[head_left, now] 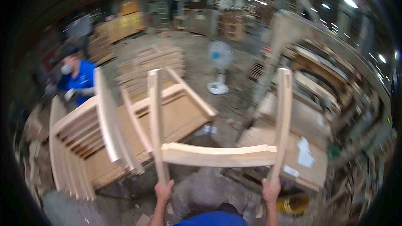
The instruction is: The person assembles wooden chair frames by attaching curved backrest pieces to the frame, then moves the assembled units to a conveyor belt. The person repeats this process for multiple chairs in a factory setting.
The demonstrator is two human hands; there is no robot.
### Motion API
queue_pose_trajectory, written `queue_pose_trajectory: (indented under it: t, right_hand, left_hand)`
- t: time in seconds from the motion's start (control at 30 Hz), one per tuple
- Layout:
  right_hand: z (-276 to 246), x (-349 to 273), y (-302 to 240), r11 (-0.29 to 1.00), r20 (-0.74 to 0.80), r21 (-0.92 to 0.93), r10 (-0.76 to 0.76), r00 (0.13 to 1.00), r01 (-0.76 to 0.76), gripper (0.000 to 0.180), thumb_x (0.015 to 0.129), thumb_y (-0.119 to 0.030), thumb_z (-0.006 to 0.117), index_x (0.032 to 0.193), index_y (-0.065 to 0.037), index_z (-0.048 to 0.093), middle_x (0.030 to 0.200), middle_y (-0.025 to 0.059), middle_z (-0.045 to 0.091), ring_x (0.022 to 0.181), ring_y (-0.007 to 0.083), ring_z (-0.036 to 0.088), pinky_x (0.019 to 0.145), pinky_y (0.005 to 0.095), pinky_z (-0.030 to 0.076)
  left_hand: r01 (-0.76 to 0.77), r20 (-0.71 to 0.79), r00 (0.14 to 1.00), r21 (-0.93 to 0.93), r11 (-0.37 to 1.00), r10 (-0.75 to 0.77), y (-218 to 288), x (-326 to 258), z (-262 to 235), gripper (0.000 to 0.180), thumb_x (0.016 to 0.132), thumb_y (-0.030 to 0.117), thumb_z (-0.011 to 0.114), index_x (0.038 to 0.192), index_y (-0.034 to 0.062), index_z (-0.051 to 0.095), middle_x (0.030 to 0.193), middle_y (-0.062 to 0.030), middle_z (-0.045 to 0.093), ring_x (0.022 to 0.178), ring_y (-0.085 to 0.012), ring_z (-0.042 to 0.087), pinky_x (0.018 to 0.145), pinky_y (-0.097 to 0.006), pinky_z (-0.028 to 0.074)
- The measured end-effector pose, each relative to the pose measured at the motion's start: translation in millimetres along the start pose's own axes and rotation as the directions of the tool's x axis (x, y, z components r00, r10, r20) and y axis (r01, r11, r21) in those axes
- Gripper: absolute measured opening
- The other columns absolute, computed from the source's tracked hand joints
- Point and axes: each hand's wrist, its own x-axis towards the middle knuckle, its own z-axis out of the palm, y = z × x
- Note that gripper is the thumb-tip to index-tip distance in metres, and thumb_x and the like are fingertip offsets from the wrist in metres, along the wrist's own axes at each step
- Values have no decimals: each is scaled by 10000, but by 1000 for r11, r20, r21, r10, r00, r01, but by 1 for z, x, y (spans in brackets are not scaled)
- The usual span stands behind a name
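I hold up a pale wooden H-shaped frame [220,155], likely part of a chair, with two long posts joined by a curved crossrail. My left hand [164,191] is closed round the lower part of the left post [155,121]. Round the lower part of the right post [283,117], my right hand [271,190] is closed too. The posts' lower tips show just below my hands. Behind the left post, another wooden frame [190,96] rests on a board-topped table [178,117].
Several similar frames stand nested [77,159] at the left. Beyond them is a co-worker in a blue shirt [86,75]. Wooden parts are stacked [150,62] behind the table, near a standing fan [220,56]. At right are a board-topped bench [268,142] and a yellow bucket [295,204].
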Motion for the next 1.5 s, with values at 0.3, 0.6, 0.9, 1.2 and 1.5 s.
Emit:
queue_pose_trajectory:
  t: [0.3, 0.6, 0.9, 1.2, 1.5]
  right_hand:
    - [-120, -147, 112, 868, -212, -200, 414, 885, -454, 388, 865, -292, 798, 1058, 27, 689, 899, 209, 739, 893, 348, 743, 811, 445, 564]
    - [-246, -110, 192, 773, -289, -208, 537, 793, -599, 398, 884, -344, 782, 1031, 23, 736, 907, 214, 757, 866, 345, 754, 783, 435, 566]
    - [-284, 45, 244, 771, -256, -297, 504, 825, -563, 473, 890, -430, 748, 1102, -8, 732, 1042, 241, 750, 1037, 423, 710, 923, 481, 542]
    - [-267, 2, 249, 756, -205, -259, 565, 799, -601, 565, 871, -385, 750, 1259, 3, 618, 1095, 280, 722, 1103, 445, 679, 953, 494, 524]
    - [-279, -96, 218, 529, -70, -85, 842, 535, -844, 668, 839, -531, 770, 1279, -41, 655, 1059, 188, 747, 975, 323, 734, 852, 419, 554]
  left_hand:
    - [-429, 195, 902, 308, 849, 385, -52, -120, 13, 312, 812, 123, 793, 1017, -43, 627, 805, -62, 650, 696, -188, 625, 637, -350, 523]
    - [-201, 470, 882, 367, 908, 5, -23, -169, 177, 340, 815, 300, 795, 864, -6, 655, 668, -100, 654, 607, -192, 647, 604, -377, 524]
    - [-328, 672, 736, 458, 827, -80, 59, -120, 386, 367, 838, 361, 716, 813, -3, 685, 654, -107, 686, 592, -226, 694, 586, -392, 543]
    - [-207, 691, 706, 408, 889, -153, 30, -113, 366, 219, 867, 122, 686, 987, -21, 571, 721, -94, 633, 558, -194, 627, 501, -354, 516]
    - [-926, 616, 342, 350, 142, 710, 28, -105, 383, 541, 859, 178, 779, 1308, -34, 563, 1018, -253, 700, 899, -351, 729, 695, -386, 574]
